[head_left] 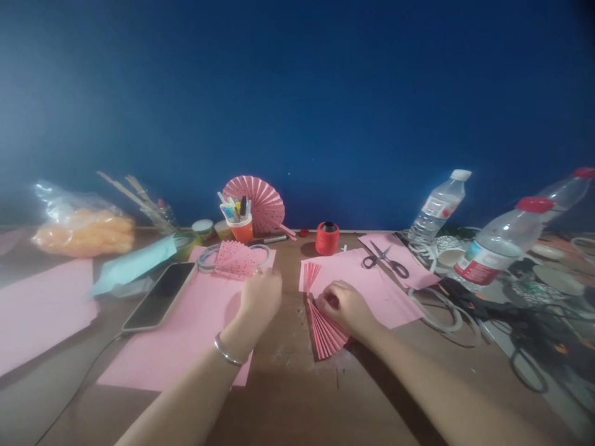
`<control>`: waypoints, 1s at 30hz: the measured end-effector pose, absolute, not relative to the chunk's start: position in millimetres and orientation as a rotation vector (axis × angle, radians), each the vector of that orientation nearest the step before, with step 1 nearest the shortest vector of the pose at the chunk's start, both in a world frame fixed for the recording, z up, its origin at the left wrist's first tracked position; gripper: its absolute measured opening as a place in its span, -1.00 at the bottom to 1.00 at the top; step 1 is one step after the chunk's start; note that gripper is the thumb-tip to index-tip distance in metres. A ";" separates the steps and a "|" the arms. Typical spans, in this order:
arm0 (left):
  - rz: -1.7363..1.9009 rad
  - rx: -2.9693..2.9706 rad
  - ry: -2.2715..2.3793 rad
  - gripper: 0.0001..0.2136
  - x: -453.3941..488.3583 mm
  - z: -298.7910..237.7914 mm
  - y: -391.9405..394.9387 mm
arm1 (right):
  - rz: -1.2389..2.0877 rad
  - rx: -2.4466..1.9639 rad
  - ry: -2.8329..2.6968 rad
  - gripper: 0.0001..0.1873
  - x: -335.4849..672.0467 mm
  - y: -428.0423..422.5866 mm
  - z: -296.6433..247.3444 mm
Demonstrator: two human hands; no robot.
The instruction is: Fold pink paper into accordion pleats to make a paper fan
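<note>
My left hand [263, 296], with a silver bangle at the wrist, is closed above the table beside a dotted pink pleated paper [235, 260]. What its fingers hold, if anything, is hidden. My right hand [346, 306] has its fingers curled in a pinch and its outer edge against a pink pleated paper fan [324, 333]. That fan is narrow at its middle and spreads at both ends. Nothing can be made out between the right fingertips. Behind the hands stands a red spool of thread [327, 239].
Pink sheets [186, 334] lie left, under a phone [162, 297] and tape rolls [261, 253]. Scissors [385, 259] rest on pink paper at right. A finished round fan [260, 198] leans behind a pen cup [242, 230]. Bottles [493, 248] and cables crowd the right side.
</note>
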State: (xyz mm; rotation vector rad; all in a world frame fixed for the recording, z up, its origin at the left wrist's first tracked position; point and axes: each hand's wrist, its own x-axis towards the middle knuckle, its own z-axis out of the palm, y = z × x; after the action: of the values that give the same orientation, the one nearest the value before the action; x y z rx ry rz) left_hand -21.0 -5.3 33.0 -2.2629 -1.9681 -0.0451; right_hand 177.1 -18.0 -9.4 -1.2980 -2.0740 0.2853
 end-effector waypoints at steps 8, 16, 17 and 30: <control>-0.341 -2.645 -1.419 -0.86 -5.3 37.9 -13.9 | 0.240 -1.288 -2.085 -0.86 176.1 -18.8 -10.5; -0.303 -2.760 -1.379 -0.90 -5.0 25.3 -6.8 | 0.284 -1.271 -2.117 -0.88 177.8 -18.7 -8.3; -0.290 -2.763 -1.385 -0.90 -5.1 25.2 -6.1 | 0.286 -1.270 -2.123 -0.88 177.9 -18.8 -7.9; -0.163 -2.732 -1.329 -0.81 0.0 36.7 -14.8 | 0.105 -1.366 -2.236 -0.83 172.8 -17.3 -10.0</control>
State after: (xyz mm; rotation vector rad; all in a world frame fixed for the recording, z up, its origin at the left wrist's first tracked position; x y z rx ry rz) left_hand 0.0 -14.8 36.7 -2.7315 -1.3290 -0.1629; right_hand 172.8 -17.3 -10.0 -1.3661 -2.2358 0.1048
